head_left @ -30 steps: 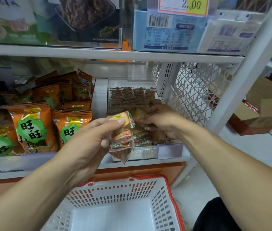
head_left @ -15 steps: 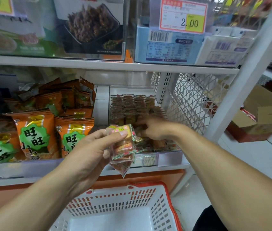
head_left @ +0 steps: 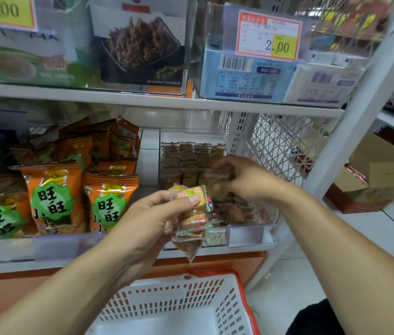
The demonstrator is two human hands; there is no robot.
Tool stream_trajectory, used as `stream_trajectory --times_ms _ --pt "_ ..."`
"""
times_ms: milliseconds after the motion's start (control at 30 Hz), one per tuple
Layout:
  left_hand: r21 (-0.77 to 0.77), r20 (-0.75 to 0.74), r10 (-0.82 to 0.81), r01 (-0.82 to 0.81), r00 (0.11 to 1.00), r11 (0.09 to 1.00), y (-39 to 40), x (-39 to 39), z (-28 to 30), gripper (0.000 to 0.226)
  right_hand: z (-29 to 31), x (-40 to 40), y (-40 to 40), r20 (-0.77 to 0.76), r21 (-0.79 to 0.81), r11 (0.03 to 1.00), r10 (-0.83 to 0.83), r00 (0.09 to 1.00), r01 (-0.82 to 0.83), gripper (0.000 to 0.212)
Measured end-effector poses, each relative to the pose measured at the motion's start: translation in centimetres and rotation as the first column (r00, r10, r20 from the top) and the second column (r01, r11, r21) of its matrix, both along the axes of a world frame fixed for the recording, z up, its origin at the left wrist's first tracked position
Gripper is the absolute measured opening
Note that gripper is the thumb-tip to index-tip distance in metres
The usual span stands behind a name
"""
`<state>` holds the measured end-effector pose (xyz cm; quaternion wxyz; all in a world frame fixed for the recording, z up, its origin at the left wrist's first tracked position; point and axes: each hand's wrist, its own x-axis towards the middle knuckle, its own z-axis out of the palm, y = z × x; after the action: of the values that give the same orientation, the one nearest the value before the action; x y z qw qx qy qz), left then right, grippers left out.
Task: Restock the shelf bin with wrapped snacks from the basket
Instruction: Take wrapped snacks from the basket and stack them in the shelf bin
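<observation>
**Feeding the bin, one packet at a time**

Reaching deeper now: your right hand [head_left: 244, 180] has slid from the front of the clear shelf bin [head_left: 251, 234] up toward the stacked rows at its back, and it's blurred, so I can't tell whether those fingers are pinching a packet or just nudging one into line. Your left hand [head_left: 152, 221] has stayed put in front of the bin, thumb and fingers clamped on a small fan of wrapped biscuit packets [head_left: 192, 218], hanging just above the basket [head_left: 244, 296]. What shows of the basket floor looks bare, so my read is that this handful is the last of the stock. The camera has tipped up a touch, too; the 2.00 price tag [head_left: 269, 36] sits lower in view. Orange snack bags [head_left: 53, 199] next door are untouched. Nearly done, I'd say.
</observation>
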<state>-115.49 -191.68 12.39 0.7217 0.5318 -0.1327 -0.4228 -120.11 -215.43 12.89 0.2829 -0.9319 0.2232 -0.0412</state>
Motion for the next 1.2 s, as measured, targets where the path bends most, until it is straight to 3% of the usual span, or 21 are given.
stream_trajectory --times_ms 100,167,333,500,700,767,800,867,967,1033,1133,1200 --pt "-0.022 -0.008 -0.024 0.024 1.0 0.999 -0.6 -0.3 0.1 0.012 1.0 1.4 -2.8 0.023 -0.197 0.962 -0.186 0.982 0.187 0.043" --pt "-0.023 -0.012 -0.031 0.031 0.999 0.999 -0.8 -0.4 0.0 0.013 0.0 3.0 -4.1 -0.018 -0.253 0.945 -0.22 0.975 0.208 0.042" --pt "-0.022 -0.029 -0.06 0.059 0.998 0.998 -1.0 0.1 -0.6 0.022 -3.0 6.5 -6.3 0.096 -0.103 0.956 -0.266 0.959 0.276 0.041" --pt "-0.021 -0.036 -0.087 0.087 0.996 0.996 -0.8 0.7 -0.8 0.023 -4.5 8.6 -6.9 0.134 0.149 0.912 -0.401 0.906 0.381 0.059" --pt "-0.01 -0.015 -0.084 0.083 0.996 0.996 -0.4 0.7 -0.8 0.018 -3.8 7.4 -6.1 0.095 0.119 0.939 -0.335 0.938 0.323 0.076" --pt "-0.005 -0.006 -0.079 0.079 0.997 0.997 -0.3 0.6 -0.8 0.019 -2.0 6.2 -5.2 0.14 -0.024 0.959 -0.276 0.951 0.282 0.065" --pt "-0.007 -0.002 -0.082 0.082 0.997 0.997 -0.3 0.6 -0.9 0.021 -1.1 5.5 -4.5 0.114 -0.125 0.961 -0.234 0.966 0.248 0.052" --pt "-0.021 -0.017 -0.089 0.089 0.996 0.996 -0.1 0.6 -0.8 0.024 0.4 3.6 -2.6 -0.159 -0.294 0.95 -0.153 0.975 0.101 0.031" --pt "-0.072 -0.094 -0.082 0.075 0.992 0.995 -0.2 0.4 -0.8 0.019 -0.5 0.6 0.8 -0.602 -0.262 0.954 -0.045 0.797 -0.144 0.039" --pt "-0.129 -0.164 -0.058 0.036 0.985 0.991 -0.1 0.3 -0.8 0.013 -1.7 -0.7 2.3 -0.672 -0.296 0.925 -0.027 0.74 -0.236 0.034" --pt "-0.176 -0.224 -0.04 0.0 0.974 0.984 0.0 0.2 -0.9 0.041 -1.1 -2.0 2.4 -0.545 -0.32 0.935 -0.053 0.837 -0.149 0.032" --pt "-0.181 -0.236 -0.047 0.003 0.971 0.983 0.3 0.1 -0.8 0.059 0.5 -2.7 1.9 -0.285 -0.23 0.973 -0.099 0.953 0.032 0.026"
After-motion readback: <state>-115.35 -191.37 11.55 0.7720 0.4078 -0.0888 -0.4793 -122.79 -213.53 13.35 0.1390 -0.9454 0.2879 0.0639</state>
